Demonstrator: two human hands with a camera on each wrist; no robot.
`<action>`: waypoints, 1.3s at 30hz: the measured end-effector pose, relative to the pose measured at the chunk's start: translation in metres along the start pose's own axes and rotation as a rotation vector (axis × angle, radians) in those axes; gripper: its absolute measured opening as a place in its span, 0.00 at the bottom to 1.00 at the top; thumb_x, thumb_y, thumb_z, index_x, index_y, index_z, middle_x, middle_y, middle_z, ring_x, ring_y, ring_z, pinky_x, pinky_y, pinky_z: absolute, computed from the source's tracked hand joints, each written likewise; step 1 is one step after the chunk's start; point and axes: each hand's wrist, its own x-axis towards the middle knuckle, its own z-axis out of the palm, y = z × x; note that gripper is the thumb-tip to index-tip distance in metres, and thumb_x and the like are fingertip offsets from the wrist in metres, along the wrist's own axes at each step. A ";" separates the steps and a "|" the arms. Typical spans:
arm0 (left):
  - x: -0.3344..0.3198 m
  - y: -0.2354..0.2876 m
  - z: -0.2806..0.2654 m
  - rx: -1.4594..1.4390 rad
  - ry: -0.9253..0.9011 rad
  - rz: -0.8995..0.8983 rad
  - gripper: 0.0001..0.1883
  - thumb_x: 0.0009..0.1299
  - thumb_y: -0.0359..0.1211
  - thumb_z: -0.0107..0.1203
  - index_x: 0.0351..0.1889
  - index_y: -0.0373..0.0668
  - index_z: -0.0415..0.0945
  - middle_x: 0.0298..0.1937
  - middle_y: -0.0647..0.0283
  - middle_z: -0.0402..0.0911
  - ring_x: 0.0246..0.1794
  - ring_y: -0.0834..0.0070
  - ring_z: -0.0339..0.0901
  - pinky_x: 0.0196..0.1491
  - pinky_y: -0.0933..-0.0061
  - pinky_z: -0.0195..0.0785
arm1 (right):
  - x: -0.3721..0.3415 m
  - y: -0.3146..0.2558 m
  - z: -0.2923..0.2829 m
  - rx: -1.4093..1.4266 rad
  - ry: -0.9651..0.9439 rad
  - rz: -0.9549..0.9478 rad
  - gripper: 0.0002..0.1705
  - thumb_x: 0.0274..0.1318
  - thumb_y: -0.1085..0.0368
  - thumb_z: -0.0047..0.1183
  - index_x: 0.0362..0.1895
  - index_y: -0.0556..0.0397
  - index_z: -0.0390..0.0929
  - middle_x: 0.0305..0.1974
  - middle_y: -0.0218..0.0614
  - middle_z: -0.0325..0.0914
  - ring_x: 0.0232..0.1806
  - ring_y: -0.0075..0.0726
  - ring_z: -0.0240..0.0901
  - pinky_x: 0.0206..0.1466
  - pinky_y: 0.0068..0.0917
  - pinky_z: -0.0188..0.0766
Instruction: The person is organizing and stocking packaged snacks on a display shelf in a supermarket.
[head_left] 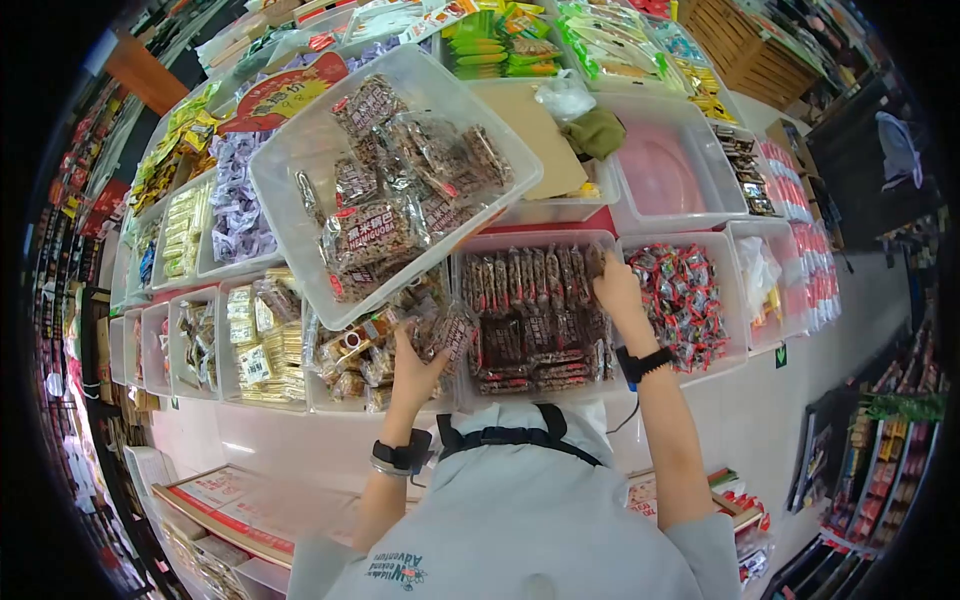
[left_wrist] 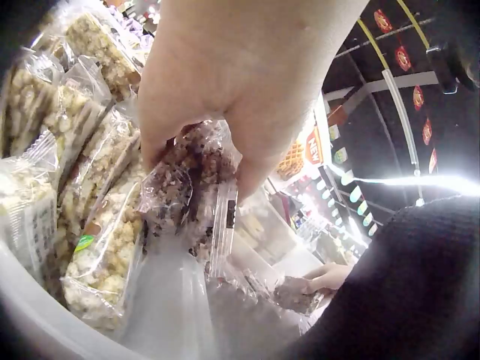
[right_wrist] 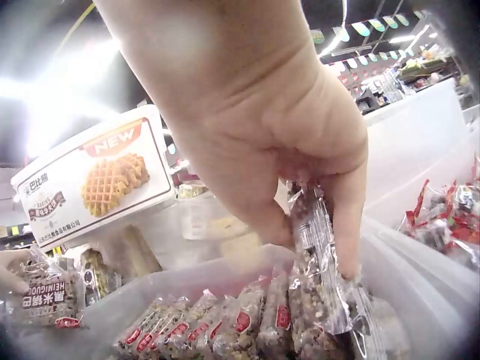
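Note:
The left hand pinches a clear-wrapped dark rice snack at the left edge of the bin of dark snacks; the left wrist view shows this snack between thumb and fingers. At the bin's upper right corner, the right hand grips another wrapped snack, held upright at the end of a row of similar packets. A tilted clear tub of loose dark packets rests over the bins at the upper left.
Right of the dark snacks is a bin of red-wrapped sweets. Pale bar snacks fill a bin on the left. Behind are a cardboard sheet, a bin with a pink bottom and a red price sign.

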 end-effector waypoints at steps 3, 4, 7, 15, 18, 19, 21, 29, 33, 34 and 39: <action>-0.002 0.002 0.002 -0.016 -0.004 -0.009 0.36 0.53 0.27 0.60 0.57 0.34 0.52 0.54 0.46 0.64 0.55 0.58 0.64 0.58 0.65 0.55 | 0.005 0.002 0.029 0.150 0.123 -0.035 0.27 0.42 0.68 0.50 0.51 0.61 0.62 0.28 0.58 0.73 0.30 0.64 0.71 0.36 0.50 0.69; 0.000 0.005 0.001 -0.032 0.000 -0.034 0.36 0.53 0.27 0.60 0.57 0.34 0.52 0.53 0.46 0.64 0.54 0.59 0.64 0.57 0.65 0.55 | 0.007 -0.001 0.035 0.122 0.123 -0.039 0.28 0.43 0.68 0.49 0.53 0.60 0.60 0.31 0.58 0.73 0.33 0.64 0.71 0.37 0.49 0.69; 0.001 -0.006 0.003 -0.041 0.004 -0.011 0.36 0.53 0.27 0.60 0.58 0.35 0.52 0.52 0.47 0.65 0.53 0.59 0.65 0.57 0.66 0.55 | 0.008 0.007 0.046 0.092 0.146 -0.090 0.31 0.45 0.68 0.49 0.57 0.61 0.57 0.37 0.59 0.70 0.38 0.62 0.70 0.41 0.47 0.68; 0.002 -0.007 0.003 0.012 0.016 -0.004 0.37 0.53 0.27 0.60 0.58 0.34 0.51 0.52 0.47 0.65 0.53 0.60 0.65 0.57 0.66 0.55 | 0.000 0.016 0.009 0.145 -0.077 -0.187 0.37 0.42 0.70 0.48 0.61 0.62 0.53 0.40 0.59 0.70 0.43 0.63 0.68 0.46 0.46 0.66; 0.000 0.005 0.003 0.004 0.014 -0.005 0.36 0.53 0.27 0.59 0.58 0.35 0.51 0.51 0.47 0.66 0.52 0.61 0.66 0.55 0.67 0.57 | 0.009 0.016 0.004 0.146 -0.114 -0.101 0.34 0.42 0.70 0.48 0.59 0.58 0.57 0.37 0.60 0.72 0.42 0.62 0.69 0.45 0.47 0.67; 0.000 0.010 0.003 0.012 0.016 -0.009 0.35 0.53 0.27 0.59 0.58 0.35 0.51 0.51 0.47 0.66 0.51 0.61 0.66 0.55 0.67 0.57 | 0.011 0.017 0.005 0.155 -0.115 -0.082 0.33 0.41 0.70 0.48 0.58 0.57 0.59 0.38 0.60 0.72 0.43 0.61 0.69 0.45 0.47 0.66; 0.000 0.010 0.003 0.033 0.016 -0.007 0.35 0.53 0.27 0.60 0.57 0.36 0.52 0.49 0.48 0.68 0.49 0.61 0.68 0.54 0.67 0.59 | 0.018 0.018 0.008 0.181 -0.087 -0.093 0.31 0.40 0.70 0.48 0.55 0.56 0.63 0.39 0.58 0.73 0.43 0.60 0.69 0.45 0.46 0.67; 0.001 0.006 0.003 0.022 0.020 0.002 0.35 0.53 0.28 0.60 0.57 0.37 0.52 0.51 0.48 0.67 0.51 0.61 0.67 0.54 0.67 0.58 | 0.003 0.014 0.018 0.184 -0.046 -0.054 0.34 0.42 0.69 0.52 0.58 0.54 0.60 0.38 0.58 0.73 0.41 0.63 0.70 0.43 0.48 0.67; 0.003 -0.002 0.003 0.020 0.002 0.026 0.35 0.53 0.28 0.61 0.57 0.36 0.52 0.52 0.48 0.65 0.53 0.60 0.65 0.56 0.66 0.56 | -0.006 0.017 0.016 0.172 0.009 -0.102 0.31 0.43 0.73 0.49 0.57 0.62 0.60 0.33 0.57 0.73 0.36 0.61 0.72 0.41 0.46 0.68; 0.003 -0.006 0.003 0.019 -0.001 0.025 0.35 0.53 0.28 0.61 0.57 0.36 0.52 0.52 0.48 0.65 0.53 0.60 0.65 0.56 0.66 0.56 | -0.008 0.018 0.020 0.171 0.009 -0.099 0.31 0.43 0.73 0.49 0.57 0.62 0.60 0.33 0.57 0.73 0.36 0.61 0.72 0.41 0.46 0.68; 0.004 -0.011 0.004 0.015 0.000 0.014 0.36 0.53 0.29 0.61 0.58 0.36 0.52 0.53 0.48 0.65 0.54 0.59 0.64 0.57 0.66 0.54 | -0.010 0.019 0.023 0.063 0.073 -0.131 0.31 0.43 0.71 0.51 0.56 0.54 0.62 0.34 0.57 0.73 0.37 0.60 0.71 0.39 0.49 0.68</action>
